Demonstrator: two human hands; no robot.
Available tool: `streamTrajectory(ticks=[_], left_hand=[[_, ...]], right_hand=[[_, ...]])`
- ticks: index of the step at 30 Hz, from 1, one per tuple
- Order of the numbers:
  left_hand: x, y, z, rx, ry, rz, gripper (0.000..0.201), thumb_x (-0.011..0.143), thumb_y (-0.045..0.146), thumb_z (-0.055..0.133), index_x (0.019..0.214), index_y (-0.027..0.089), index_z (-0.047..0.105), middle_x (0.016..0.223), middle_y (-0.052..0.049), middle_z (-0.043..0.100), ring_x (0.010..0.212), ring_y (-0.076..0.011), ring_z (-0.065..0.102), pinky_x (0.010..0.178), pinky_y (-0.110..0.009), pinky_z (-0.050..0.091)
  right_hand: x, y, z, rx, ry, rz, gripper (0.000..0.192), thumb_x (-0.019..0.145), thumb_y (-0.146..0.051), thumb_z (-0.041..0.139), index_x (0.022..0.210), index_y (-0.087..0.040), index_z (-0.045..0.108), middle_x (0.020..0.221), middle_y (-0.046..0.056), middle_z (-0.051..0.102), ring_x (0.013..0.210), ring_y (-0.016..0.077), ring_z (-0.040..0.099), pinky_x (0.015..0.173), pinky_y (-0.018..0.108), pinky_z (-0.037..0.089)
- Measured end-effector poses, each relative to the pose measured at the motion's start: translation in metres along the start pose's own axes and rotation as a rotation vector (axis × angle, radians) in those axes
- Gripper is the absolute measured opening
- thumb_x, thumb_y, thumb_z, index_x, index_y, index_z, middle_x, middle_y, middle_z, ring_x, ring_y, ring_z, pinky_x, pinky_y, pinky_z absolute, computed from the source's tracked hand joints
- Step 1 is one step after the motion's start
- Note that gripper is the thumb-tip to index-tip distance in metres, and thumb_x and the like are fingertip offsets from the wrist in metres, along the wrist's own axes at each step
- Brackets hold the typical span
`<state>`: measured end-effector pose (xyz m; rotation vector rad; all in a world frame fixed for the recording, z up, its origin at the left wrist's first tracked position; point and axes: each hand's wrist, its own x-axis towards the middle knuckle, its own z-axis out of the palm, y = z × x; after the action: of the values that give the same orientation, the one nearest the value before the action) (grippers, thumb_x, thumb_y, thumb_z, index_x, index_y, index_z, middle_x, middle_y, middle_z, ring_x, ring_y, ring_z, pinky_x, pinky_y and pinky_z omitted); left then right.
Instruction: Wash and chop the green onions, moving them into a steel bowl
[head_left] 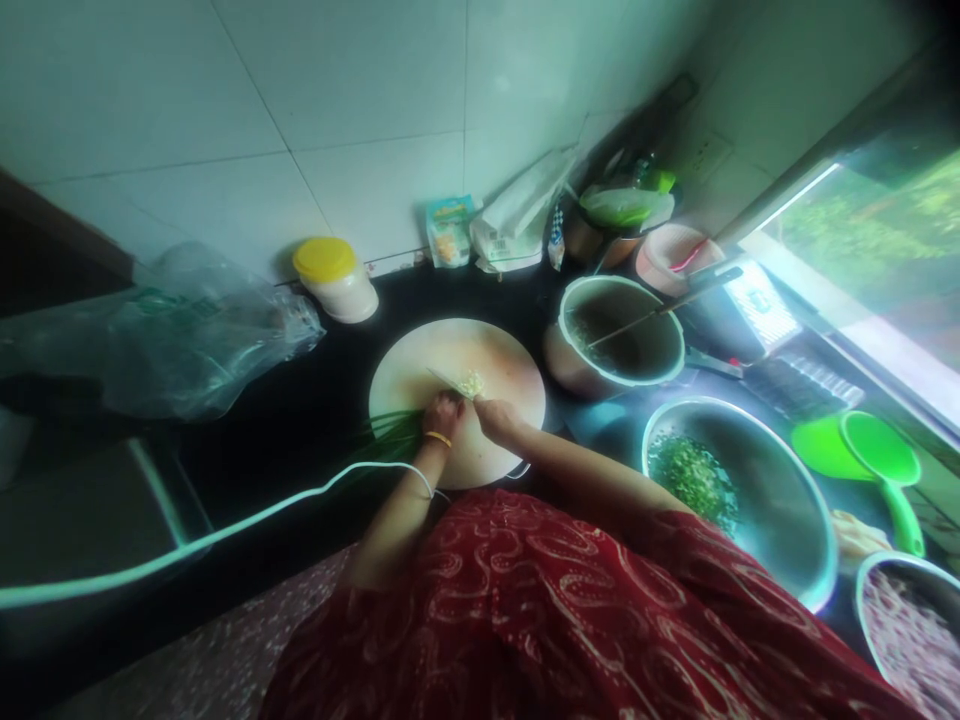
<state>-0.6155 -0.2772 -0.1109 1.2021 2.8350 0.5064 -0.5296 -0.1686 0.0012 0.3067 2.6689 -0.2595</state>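
A round, pale cutting board lies on the dark counter in front of me. My left hand has its fingers curled over the near end of a bunch of long, thin green stalks, which trail off the board to the left. In my right hand, close beside it, is a knife, its blade pointing left across the board just beyond my left fingers. Small pale chopped pieces are heaped against the blade. My left fingertips are partly hidden.
To the right stand a deep pot, a large metal bowl with chopped greens, and a green plastic scoop. A yellow-lidded jar and plastic bags are left. A white cable crosses near my left forearm.
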Motion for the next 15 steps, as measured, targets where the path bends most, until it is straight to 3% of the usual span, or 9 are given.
streamTrajectory(ticks=[7, 15], left_hand=[[0.0003, -0.0021, 0.0032, -0.021, 0.047, 0.021, 0.020, 0.092, 0.018, 0.045, 0.100, 0.019, 0.064, 0.101, -0.009, 0.068, 0.094, -0.0226, 0.058, 0.085, -0.034, 0.045], [0.0001, -0.0047, 0.0087, -0.040, 0.075, 0.025, 0.025, 0.095, 0.021, 0.041, 0.094, 0.017, 0.065, 0.095, -0.010, 0.068, 0.092, -0.0230, 0.059, 0.085, -0.035, 0.046]], right_hand=[[0.0007, 0.0053, -0.0022, -0.027, 0.012, -0.029, 0.033, 0.091, -0.010, 0.035, 0.121, -0.014, 0.047, 0.101, 0.014, 0.070, 0.097, 0.0236, 0.067, 0.075, 0.029, 0.049], [0.0062, 0.0052, 0.0019, -0.045, 0.011, -0.042, 0.036, 0.091, -0.010, 0.032, 0.125, -0.013, 0.045, 0.103, 0.015, 0.069, 0.096, 0.0243, 0.067, 0.076, 0.031, 0.050]])
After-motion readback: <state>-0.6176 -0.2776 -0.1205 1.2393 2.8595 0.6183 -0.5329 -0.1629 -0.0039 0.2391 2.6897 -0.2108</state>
